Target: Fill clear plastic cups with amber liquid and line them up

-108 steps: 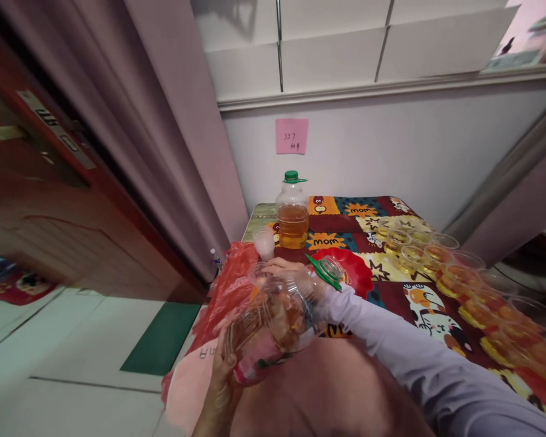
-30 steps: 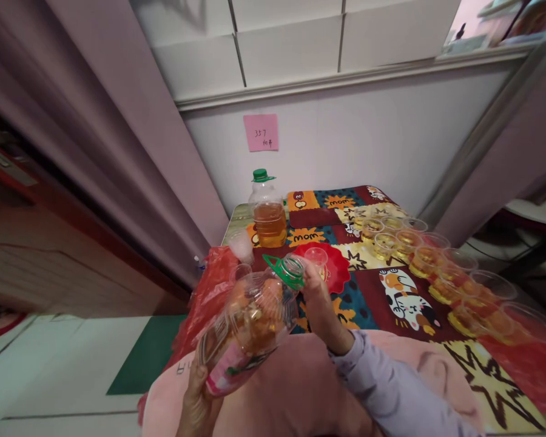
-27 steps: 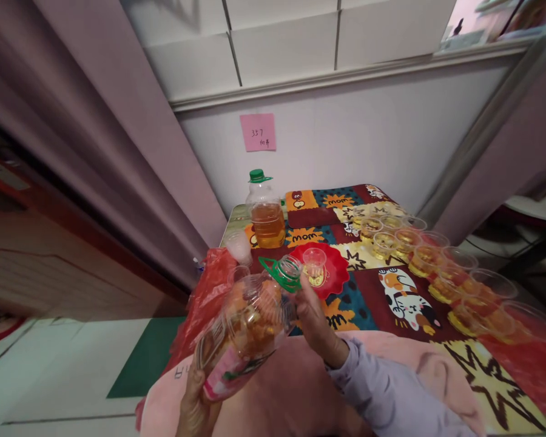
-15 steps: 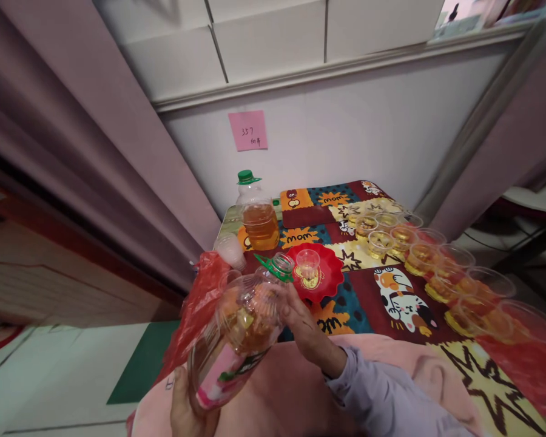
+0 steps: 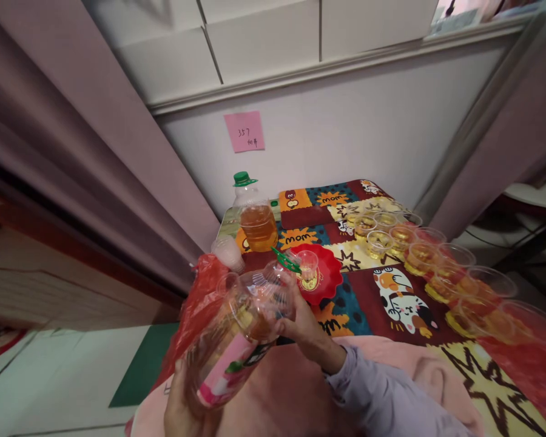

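A large clear plastic bottle [image 5: 241, 328] with amber liquid, a pink label and a green handle ring lies tilted in both my hands, its open mouth reaching toward a small clear cup [image 5: 307, 263]. That cup stands on a red scalloped plate [image 5: 328, 274]. My left hand [image 5: 179, 405] is closed round the bottle's base at the bottom of the view. My right hand [image 5: 303, 325], in a lilac sleeve, grips the bottle's upper body near the neck.
A second bottle [image 5: 256, 217] with a green cap stands at the table's back left on a colourful patterned cloth [image 5: 394, 297]. Several filled clear cups [image 5: 430, 255] run along the right. A stack of empty cups [image 5: 227, 252] and a red plastic bag [image 5: 195, 303] sit left.
My right hand has left the cup on the red plate and taken hold of the bottle's upper body. The bottle has tipped further, its mouth now beside the cup.
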Demonstrator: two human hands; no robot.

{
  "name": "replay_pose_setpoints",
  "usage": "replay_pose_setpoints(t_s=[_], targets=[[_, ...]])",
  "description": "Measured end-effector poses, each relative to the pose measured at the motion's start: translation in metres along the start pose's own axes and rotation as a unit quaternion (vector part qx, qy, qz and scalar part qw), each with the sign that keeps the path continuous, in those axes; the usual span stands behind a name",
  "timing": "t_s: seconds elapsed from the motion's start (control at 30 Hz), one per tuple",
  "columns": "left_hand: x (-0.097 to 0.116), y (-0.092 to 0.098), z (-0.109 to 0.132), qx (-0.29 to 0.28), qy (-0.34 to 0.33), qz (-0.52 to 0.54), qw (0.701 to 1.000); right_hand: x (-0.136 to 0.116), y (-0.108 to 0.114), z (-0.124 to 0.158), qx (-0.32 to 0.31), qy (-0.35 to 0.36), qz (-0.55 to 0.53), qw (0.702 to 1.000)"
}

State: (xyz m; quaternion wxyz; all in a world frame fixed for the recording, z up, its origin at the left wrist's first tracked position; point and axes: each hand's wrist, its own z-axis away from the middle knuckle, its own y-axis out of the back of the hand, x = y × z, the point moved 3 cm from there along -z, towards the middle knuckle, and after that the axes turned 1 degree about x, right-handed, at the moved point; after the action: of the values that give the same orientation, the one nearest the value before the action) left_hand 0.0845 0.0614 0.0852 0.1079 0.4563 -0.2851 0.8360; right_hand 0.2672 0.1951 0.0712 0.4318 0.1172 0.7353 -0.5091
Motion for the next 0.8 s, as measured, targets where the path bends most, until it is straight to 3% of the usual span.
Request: replay_pose_setpoints(t_s=[0.2, 0.43, 0.63, 0.73, 0.8], targets=[[0.008, -0.014, 0.012, -0.037, 0.034, 0.074, 0.996, 0.004, 0.004, 0.001, 0.012, 0.005, -0.029, 1.0], [0.008, 0.003, 0.001, -0.06, 0.04, 0.007, 0.997, 0.001, 0.002, -0.001, 0.016, 0.024, -0.038, 0.999], [0.019, 0.002, 0.002, 0.047, 0.043, -0.032, 0.997, 0.002, -0.001, -0.001, 0.026, 0.02, -0.027, 0.999], [0.016, 0.006, -0.002, 0.057, 0.054, -0.007, 0.997, 0.004, -0.001, 0.0, 0.032, 0.013, -0.029, 0.999], [0.011, 0.011, -0.007, 0.033, 0.059, -0.001, 0.998, 0.006, 0.0, 0.0, 0.043, 0.015, -0.034, 0.998]])
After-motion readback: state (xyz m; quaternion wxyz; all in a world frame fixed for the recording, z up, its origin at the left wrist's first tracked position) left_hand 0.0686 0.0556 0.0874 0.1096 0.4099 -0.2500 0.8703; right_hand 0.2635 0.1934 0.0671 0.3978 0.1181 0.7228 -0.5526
